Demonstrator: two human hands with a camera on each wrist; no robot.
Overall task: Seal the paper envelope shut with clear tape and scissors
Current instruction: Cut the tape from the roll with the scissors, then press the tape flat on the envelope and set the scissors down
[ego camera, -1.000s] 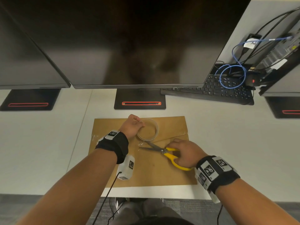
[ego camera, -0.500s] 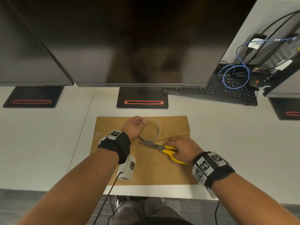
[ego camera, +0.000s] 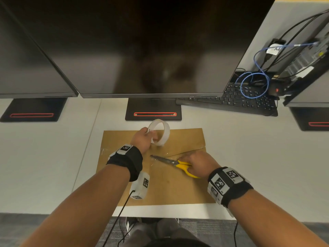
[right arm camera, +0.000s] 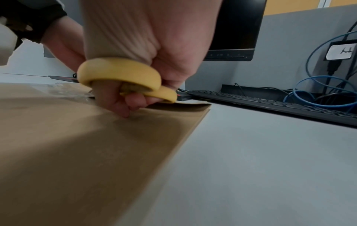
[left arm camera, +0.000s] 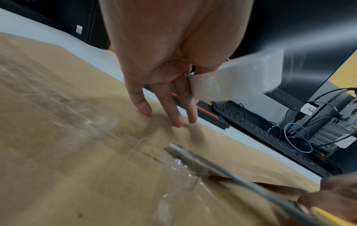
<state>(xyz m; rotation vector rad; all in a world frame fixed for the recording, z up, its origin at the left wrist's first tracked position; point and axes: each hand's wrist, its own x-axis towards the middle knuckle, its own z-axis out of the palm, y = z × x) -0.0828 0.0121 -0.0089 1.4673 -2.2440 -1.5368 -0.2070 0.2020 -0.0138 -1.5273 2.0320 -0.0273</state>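
- Two hands work over the brown envelope (ego camera: 170,184) in the head view: the left hand (ego camera: 142,139) pinches the tape roll (ego camera: 160,132), lifted off the paper, while the right hand (ego camera: 197,164) grips the yellow-handled scissors (ego camera: 178,164), blades closed, pointing toward the left wrist.
- Left wrist view: thumb and forefinger clamp the roll (left arm camera: 237,76); three fingers (left arm camera: 173,110) reach down to the envelope (left arm camera: 77,168).
- Right wrist view: fingers curl through the yellow loops (right arm camera: 119,73), knuckles resting on the envelope (right arm camera: 77,152).

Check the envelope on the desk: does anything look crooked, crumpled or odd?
Yes. The clear tape on the brown envelope looks wrinkled near the scissors tips, and the flap edge runs at a slant, lifted slightly at its right end.
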